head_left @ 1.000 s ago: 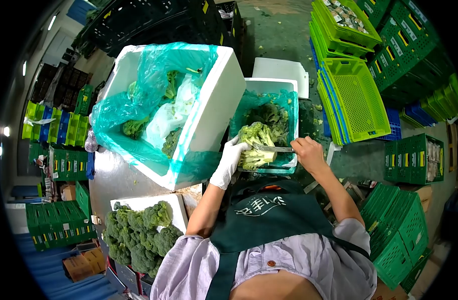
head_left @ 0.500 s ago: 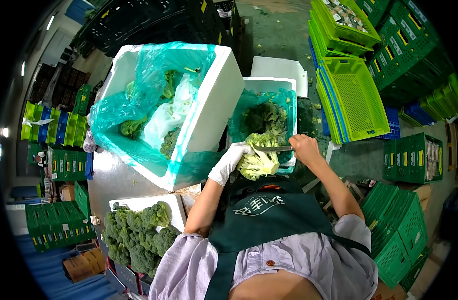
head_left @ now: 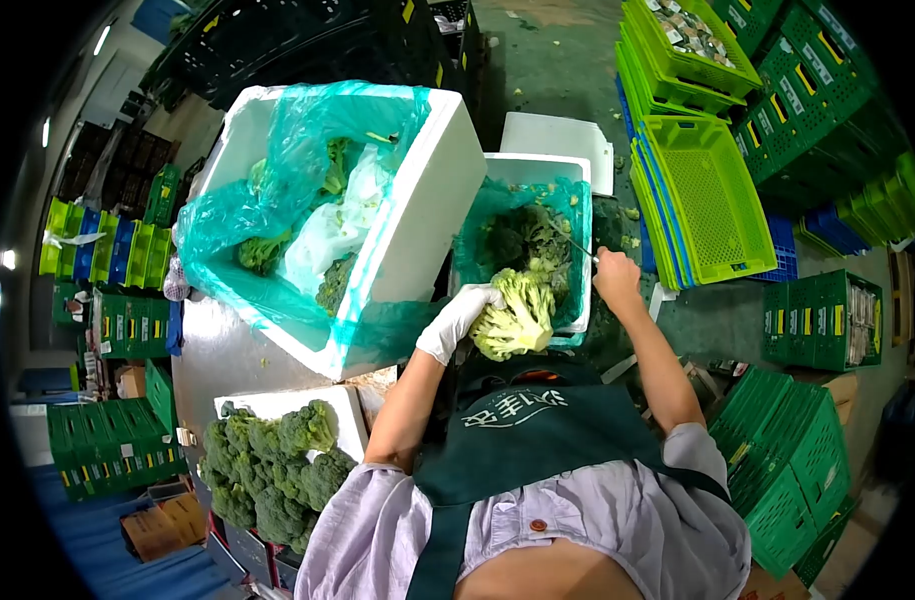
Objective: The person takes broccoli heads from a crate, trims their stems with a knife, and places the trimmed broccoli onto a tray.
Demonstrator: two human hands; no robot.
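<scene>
My left hand [head_left: 464, 318], in a white glove, grips a head of broccoli [head_left: 513, 316] whose pale cut stems face me. My bare right hand [head_left: 617, 277] is closed round the handle of a knife [head_left: 575, 241]. Its blade points up and left, apart from the broccoli. Beneath both hands stands a white foam box [head_left: 583, 325] lined with green plastic, with broccoli pieces [head_left: 525, 238] inside. To the left, a larger tilted foam box [head_left: 447, 170] holds more broccoli and a crumpled white bag [head_left: 327, 240].
Several broccoli heads [head_left: 272, 470] are piled on a white foam lid [head_left: 349, 420] at the lower left, beside a metal table [head_left: 212, 355]. Lime-green crates [head_left: 707, 200] are stacked on the right. Dark green crates [head_left: 787, 450] stand at the lower right.
My right hand has moved slightly up and right, taking the knife blade off the broccoli and turning its tip upward. My left hand still holds the broccoli in nearly the same place.
</scene>
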